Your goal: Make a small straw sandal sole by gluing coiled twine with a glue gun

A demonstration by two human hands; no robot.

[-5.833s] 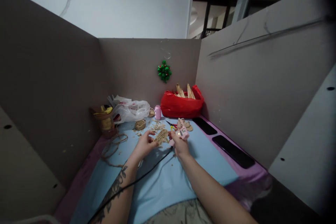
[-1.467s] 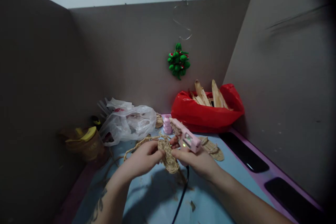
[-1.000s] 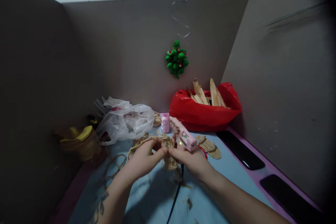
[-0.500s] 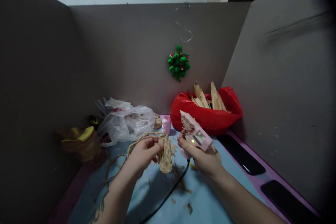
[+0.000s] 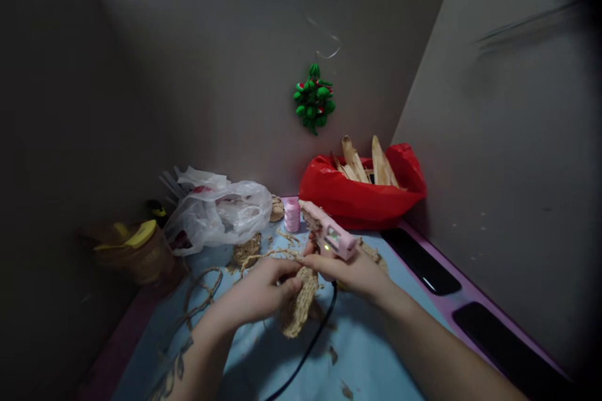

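My left hand (image 5: 263, 291) is closed on a small woven straw sole (image 5: 297, 306), held just above the light blue table cover (image 5: 376, 351). A braided straw cord (image 5: 263, 256) runs from the sole off to the left. My right hand (image 5: 350, 272) grips a pink glue gun (image 5: 329, 237) with a green light lit, its nozzle pointing up and to the left. The right hand's fingers touch the top of the sole. A black cable (image 5: 308, 351) trails from the gun toward me.
A red bag (image 5: 362, 197) of dried husks stands at the back. A clear plastic bag (image 5: 219, 213), a pink spool (image 5: 292, 215) and a brown pot with a yellow lid (image 5: 136, 250) sit to the left. Two black phones (image 5: 416, 257) lie on the right. Grey panels enclose the desk.
Both hands have come together and dropped lower. The glue gun has moved down and left to the sole, which now tilts lower in the left hand.
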